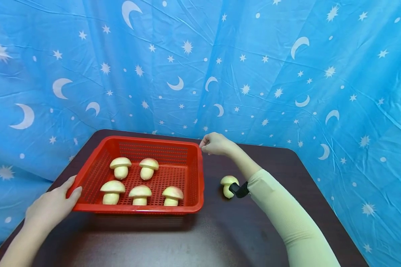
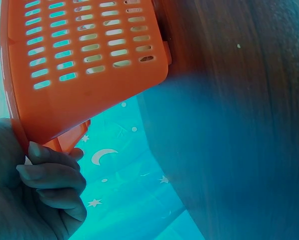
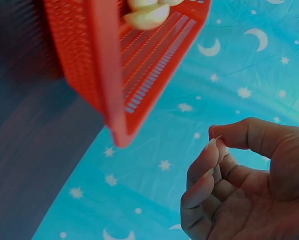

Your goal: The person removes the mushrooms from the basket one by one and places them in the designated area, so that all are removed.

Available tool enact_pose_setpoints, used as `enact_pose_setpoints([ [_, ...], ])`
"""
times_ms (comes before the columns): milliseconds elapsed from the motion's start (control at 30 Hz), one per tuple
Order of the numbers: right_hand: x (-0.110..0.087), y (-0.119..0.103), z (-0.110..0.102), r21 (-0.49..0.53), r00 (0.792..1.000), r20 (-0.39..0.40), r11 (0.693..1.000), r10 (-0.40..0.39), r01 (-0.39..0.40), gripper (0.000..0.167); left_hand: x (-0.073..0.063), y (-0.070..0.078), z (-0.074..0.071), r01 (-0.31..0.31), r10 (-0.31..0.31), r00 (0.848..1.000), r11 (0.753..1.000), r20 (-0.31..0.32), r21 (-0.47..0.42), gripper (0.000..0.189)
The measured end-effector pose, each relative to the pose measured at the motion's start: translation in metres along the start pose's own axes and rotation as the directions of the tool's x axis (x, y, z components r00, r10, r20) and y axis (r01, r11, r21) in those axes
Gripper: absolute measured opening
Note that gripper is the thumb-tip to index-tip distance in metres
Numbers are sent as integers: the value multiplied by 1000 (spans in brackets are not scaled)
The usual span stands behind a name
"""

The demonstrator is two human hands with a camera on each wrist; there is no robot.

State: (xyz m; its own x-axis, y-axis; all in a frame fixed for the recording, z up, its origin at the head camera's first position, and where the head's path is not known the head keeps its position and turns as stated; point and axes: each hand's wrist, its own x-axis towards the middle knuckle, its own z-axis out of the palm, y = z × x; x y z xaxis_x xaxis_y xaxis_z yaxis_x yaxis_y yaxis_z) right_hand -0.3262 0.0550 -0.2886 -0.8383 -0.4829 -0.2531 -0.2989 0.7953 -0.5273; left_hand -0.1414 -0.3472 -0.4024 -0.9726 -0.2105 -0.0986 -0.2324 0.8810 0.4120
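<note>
A red plastic basket (image 1: 186, 174) with slotted walls sits over the left half of the table, holding several pale yellow mushrooms (image 1: 140, 193) with pinkish tinges on some caps. My left hand (image 1: 51, 204) grips the basket's left rim near the front corner, thumb on top and fingers curled below, as the left wrist view shows. Beside the far right corner of the basket is my right hand (image 1: 216, 144). In the right wrist view that hand (image 3: 244, 185) stands apart from the rim, fingers curled and thumb meeting the index fingertip, with nothing between them.
One more mushroom (image 1: 228, 181) lies on the dark table (image 1: 254, 226) right of the basket, below my right forearm. A black strap piece (image 1: 239, 190) at that wrist partly overlaps it. A blue curtain (image 1: 200, 74) with moons and stars hangs around the table's back and sides.
</note>
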Motion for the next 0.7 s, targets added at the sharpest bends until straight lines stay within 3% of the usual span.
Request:
enact_pose_setpoints([
  [300, 12, -34, 2, 62, 995, 48, 994, -93, 90, 23, -3, 4, -2, 22, -22, 1000, 1000, 11, 4, 76],
  [467, 20, -52, 7, 67, 990, 85, 992, -113, 107, 25, -2, 4, -1, 26, -26, 1000, 1000, 13, -1, 77],
  [700, 32, -64, 18, 171, 982, 130, 979, -135, 112, 18, -2, 5, -1, 18, -18, 1000, 1000, 5, -2, 75],
])
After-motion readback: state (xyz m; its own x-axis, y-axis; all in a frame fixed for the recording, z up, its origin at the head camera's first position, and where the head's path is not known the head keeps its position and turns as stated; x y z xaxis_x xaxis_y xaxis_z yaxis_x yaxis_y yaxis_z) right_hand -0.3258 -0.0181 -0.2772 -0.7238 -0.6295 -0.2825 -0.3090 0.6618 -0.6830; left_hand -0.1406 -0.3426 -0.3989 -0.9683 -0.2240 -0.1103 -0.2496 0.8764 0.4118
